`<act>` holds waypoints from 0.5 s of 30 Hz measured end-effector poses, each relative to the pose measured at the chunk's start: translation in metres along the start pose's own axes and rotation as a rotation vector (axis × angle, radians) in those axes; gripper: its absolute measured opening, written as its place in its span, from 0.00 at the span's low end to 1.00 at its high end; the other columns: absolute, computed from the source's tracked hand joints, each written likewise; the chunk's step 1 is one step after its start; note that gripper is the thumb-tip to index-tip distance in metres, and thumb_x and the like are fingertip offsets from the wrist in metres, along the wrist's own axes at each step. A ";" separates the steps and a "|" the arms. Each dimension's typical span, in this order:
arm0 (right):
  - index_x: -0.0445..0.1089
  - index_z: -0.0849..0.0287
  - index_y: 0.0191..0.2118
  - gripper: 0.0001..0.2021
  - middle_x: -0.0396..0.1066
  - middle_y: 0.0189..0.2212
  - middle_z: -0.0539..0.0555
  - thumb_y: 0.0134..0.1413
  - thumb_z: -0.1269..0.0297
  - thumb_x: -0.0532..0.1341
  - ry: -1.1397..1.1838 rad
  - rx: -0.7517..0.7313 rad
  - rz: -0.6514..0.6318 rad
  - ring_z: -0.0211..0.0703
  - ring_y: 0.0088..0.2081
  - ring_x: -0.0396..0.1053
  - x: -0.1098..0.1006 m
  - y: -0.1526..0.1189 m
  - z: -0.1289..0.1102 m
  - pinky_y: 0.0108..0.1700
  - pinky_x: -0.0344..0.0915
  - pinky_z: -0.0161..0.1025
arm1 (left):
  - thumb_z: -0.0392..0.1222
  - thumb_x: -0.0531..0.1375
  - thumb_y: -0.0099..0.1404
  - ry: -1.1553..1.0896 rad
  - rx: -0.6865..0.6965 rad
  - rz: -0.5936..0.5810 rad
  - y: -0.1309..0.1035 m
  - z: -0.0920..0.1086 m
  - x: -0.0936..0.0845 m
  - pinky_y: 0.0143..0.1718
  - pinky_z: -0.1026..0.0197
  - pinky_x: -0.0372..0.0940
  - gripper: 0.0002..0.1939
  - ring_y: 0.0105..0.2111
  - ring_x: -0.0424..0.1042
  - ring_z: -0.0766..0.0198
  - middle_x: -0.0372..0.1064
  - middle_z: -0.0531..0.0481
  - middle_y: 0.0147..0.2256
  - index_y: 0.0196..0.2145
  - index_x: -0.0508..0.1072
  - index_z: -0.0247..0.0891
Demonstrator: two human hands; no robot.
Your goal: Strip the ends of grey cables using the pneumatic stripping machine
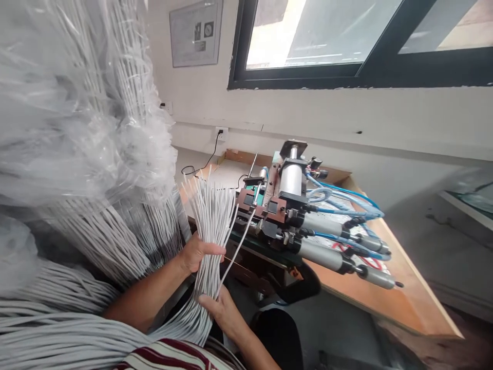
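A thick bundle of grey cables (213,210) stands upright in front of me, its loose ends fanned out at the top. My left hand (201,252) is wrapped round the middle of it, thumb across the front. Lower down, my right hand (215,303) is closed round the same bundle. One single cable (239,246) slants away from the bundle, up to the right, its tip at the front of a pneumatic machine (269,205) with brown plates and silver cylinders. Below my hands the cables curve off to the left across my lap.
Large plastic-wrapped bunches of grey cable (127,128) crowd the left side. The machine sits on a wooden table (416,303) with a raised edge, and blue air hoses (346,205) loop from its right side. A wall socket (221,132) and a window (308,36) are behind.
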State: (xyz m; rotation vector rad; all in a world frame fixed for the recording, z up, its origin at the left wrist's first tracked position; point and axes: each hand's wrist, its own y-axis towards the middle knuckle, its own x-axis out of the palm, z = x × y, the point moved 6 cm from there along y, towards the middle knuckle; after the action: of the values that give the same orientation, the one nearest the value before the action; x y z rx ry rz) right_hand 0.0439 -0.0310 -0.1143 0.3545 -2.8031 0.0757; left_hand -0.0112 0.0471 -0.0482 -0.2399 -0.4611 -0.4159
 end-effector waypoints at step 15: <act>0.73 0.63 0.33 0.16 0.63 0.20 0.48 0.43 0.54 0.63 0.110 -0.082 0.534 0.30 0.18 0.51 -0.070 0.021 -0.080 0.18 0.47 0.30 | 0.34 0.65 0.41 0.190 0.098 0.138 -0.009 0.012 0.003 0.22 0.64 0.61 0.10 0.19 0.64 0.68 0.67 0.53 0.20 0.24 0.70 0.32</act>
State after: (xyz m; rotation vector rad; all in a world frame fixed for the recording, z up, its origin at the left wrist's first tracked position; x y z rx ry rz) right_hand 0.1272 0.0130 -0.0602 -0.4095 -2.7023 0.0946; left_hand -0.0169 0.0418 -0.0352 -0.1346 -0.2751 -0.2767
